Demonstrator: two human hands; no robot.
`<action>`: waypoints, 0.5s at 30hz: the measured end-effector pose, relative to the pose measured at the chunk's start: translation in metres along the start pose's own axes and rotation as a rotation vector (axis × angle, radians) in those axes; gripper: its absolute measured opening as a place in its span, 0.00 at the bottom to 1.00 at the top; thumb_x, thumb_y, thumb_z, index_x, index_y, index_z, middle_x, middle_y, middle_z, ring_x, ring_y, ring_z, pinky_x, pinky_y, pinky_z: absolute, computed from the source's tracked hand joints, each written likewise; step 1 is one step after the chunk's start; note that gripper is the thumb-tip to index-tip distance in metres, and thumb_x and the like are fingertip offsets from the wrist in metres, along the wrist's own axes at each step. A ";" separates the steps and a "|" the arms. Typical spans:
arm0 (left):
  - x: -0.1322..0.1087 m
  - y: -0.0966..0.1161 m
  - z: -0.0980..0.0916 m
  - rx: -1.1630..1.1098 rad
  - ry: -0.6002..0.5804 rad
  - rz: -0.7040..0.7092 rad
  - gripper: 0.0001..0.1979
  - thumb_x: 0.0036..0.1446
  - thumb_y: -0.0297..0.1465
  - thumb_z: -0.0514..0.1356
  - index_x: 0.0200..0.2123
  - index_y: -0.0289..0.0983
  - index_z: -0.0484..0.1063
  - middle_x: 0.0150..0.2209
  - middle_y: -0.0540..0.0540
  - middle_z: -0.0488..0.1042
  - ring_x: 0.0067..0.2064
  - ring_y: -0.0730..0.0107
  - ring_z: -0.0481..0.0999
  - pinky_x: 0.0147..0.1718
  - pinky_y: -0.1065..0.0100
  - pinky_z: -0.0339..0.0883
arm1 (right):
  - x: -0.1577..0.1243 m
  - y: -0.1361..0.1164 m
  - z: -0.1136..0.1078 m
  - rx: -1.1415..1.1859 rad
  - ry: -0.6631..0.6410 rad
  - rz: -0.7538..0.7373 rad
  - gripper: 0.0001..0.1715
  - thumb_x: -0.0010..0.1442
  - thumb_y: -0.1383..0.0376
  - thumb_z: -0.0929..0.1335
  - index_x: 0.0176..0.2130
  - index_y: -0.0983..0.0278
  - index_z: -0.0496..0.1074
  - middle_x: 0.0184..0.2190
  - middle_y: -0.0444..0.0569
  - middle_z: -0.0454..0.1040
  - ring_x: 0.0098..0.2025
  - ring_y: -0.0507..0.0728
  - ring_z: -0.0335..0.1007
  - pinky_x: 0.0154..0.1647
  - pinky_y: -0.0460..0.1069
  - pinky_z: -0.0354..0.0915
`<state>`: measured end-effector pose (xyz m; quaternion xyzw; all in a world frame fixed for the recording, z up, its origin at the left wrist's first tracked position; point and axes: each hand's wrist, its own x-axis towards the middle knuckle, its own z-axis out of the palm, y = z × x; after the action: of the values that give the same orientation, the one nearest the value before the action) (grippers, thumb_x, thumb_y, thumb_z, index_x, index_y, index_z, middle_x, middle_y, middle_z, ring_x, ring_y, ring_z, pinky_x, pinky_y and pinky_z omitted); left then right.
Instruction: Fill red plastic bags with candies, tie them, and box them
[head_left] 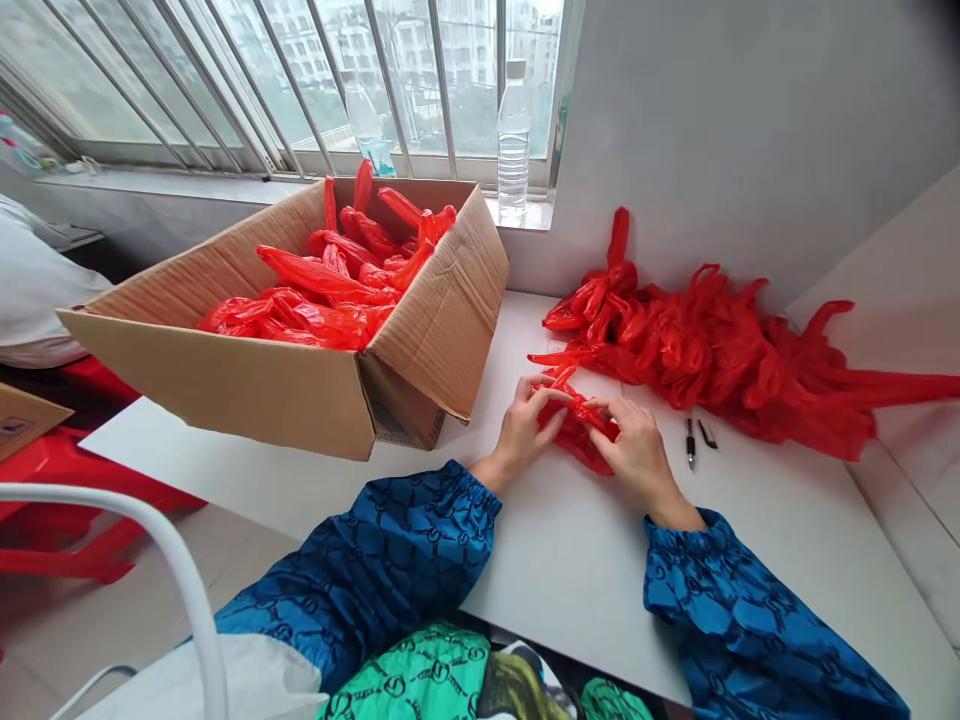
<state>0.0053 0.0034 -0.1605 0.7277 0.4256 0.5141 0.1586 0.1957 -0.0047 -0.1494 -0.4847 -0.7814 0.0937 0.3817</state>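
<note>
Here in the middle of the white worktop (555, 560), a red plastic bag (579, 447) lies between two hands, thin, glossy and crumpled. The left hand (523, 430) pinches its gathered upper part from one side; the right hand (634, 450) pinches it from the other, thumb and fingers drawn close together. Look at the shape: a tight, twisted bunch at the fingers, then a looser, smoother fold fanning out below, see-through at its edge. Its long axis seems to slant from the far left down to the near right, the loose fold pointing towards the wearer, though the fingers cover too much to be certain.

Just beyond, a heap of red bags (712, 350) sprawls along the wall, all wrinkles and loops, one long strip stretching right. Near it, a slim black pen (691, 445) lies beside its cap (707, 434). Over on the left, a ribbed brown cardboard box (225, 385) stands open, flaps out, holding more red bags (337, 280) bunched into shiny, knobbly strands.
</note>
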 end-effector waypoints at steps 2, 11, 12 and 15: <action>0.004 0.009 -0.006 -0.004 0.015 -0.030 0.07 0.63 0.28 0.63 0.45 0.39 0.76 0.51 0.41 0.67 0.48 0.64 0.76 0.45 0.63 0.75 | -0.001 0.000 -0.001 0.002 -0.028 0.000 0.12 0.59 0.68 0.68 0.44 0.59 0.73 0.41 0.50 0.80 0.43 0.64 0.76 0.47 0.59 0.64; 0.013 0.130 -0.111 -0.729 -1.203 -0.010 0.19 0.59 0.54 0.61 0.31 0.49 0.82 0.34 0.44 0.79 0.36 0.62 0.81 0.32 0.68 0.77 | 0.000 0.000 -0.004 0.028 -0.084 0.025 0.10 0.62 0.63 0.67 0.44 0.61 0.74 0.41 0.53 0.81 0.43 0.66 0.77 0.47 0.59 0.66; 0.007 0.138 -0.113 -0.898 -1.311 0.067 0.22 0.54 0.58 0.63 0.23 0.48 0.80 0.27 0.44 0.77 0.31 0.62 0.80 0.30 0.69 0.77 | 0.000 -0.001 -0.005 0.026 -0.085 0.029 0.10 0.62 0.63 0.67 0.44 0.61 0.75 0.40 0.53 0.82 0.43 0.66 0.77 0.47 0.59 0.66; -0.005 0.147 -0.110 -1.220 -1.304 0.312 0.35 0.43 0.61 0.67 0.06 0.42 0.59 0.14 0.48 0.63 0.18 0.71 0.70 0.18 0.71 0.68 | 0.002 -0.002 -0.005 0.027 -0.088 0.033 0.10 0.62 0.65 0.68 0.44 0.61 0.75 0.42 0.52 0.82 0.45 0.65 0.77 0.49 0.59 0.65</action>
<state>-0.0251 -0.1099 -0.0191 0.7134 -0.1986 0.1518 0.6546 0.1972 -0.0049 -0.1441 -0.4876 -0.7882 0.1315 0.3516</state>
